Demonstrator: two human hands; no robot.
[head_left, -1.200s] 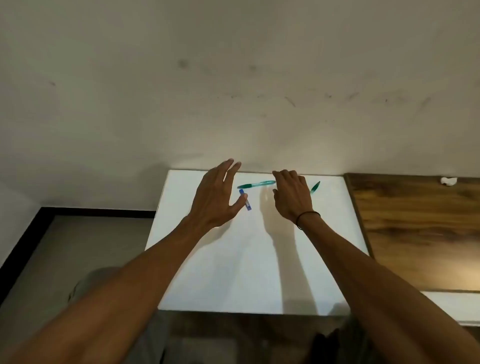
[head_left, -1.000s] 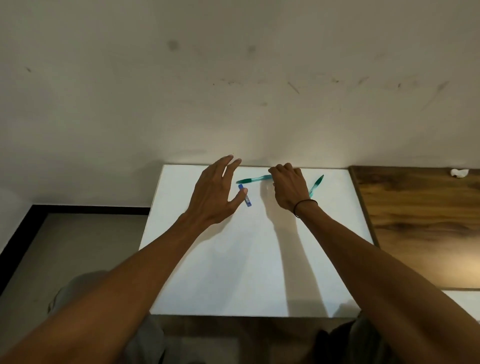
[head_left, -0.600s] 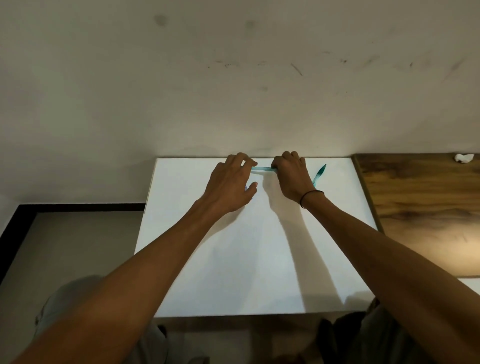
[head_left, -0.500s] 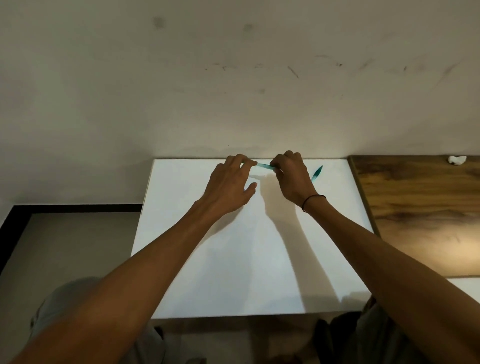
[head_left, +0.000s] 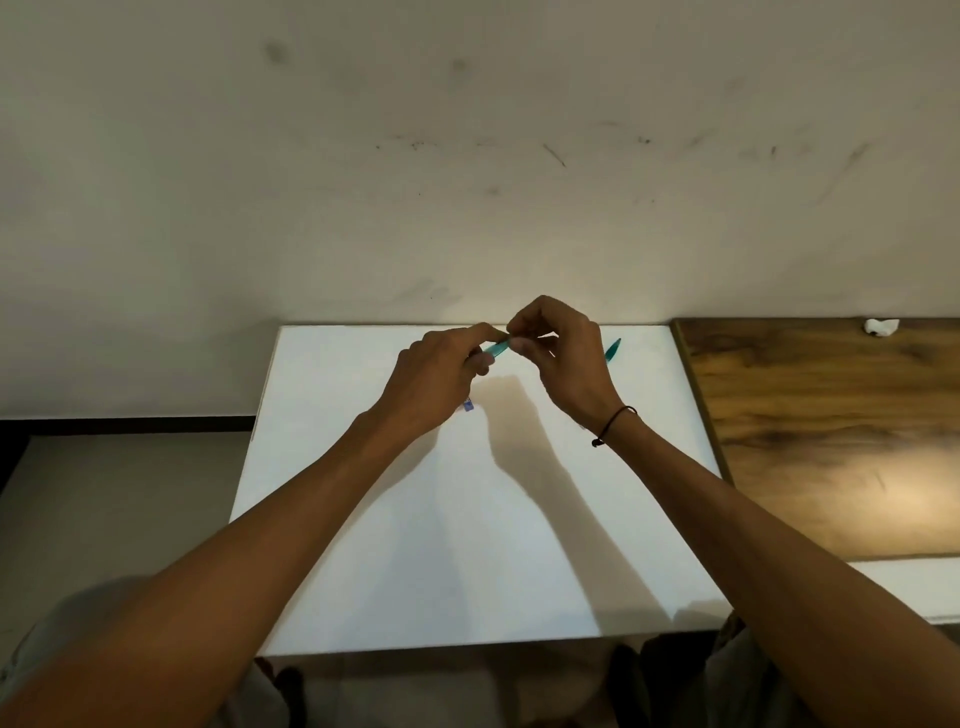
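Note:
A teal pen (head_left: 497, 347) is held up above the far part of the white table (head_left: 467, 545), between both hands. My left hand (head_left: 441, 376) grips its left end with curled fingers. My right hand (head_left: 563, 358) pinches its right end between thumb and fingertips. Most of the pen is hidden by the fingers. A second teal pen piece (head_left: 612, 350) lies on the table just right of my right hand. A small blue piece (head_left: 468, 406) peeks out on the table under my left hand.
A wall rises right behind the table. A wooden surface (head_left: 831, 441) adjoins the table on the right, with a small white object (head_left: 880, 326) at its far edge. The floor lies to the left, and my knees show below the table's near edge.
Both hands closed on the teal pen at the table's far edge and lifted it off the surface. The blue piece stayed on the table, now under my left hand.

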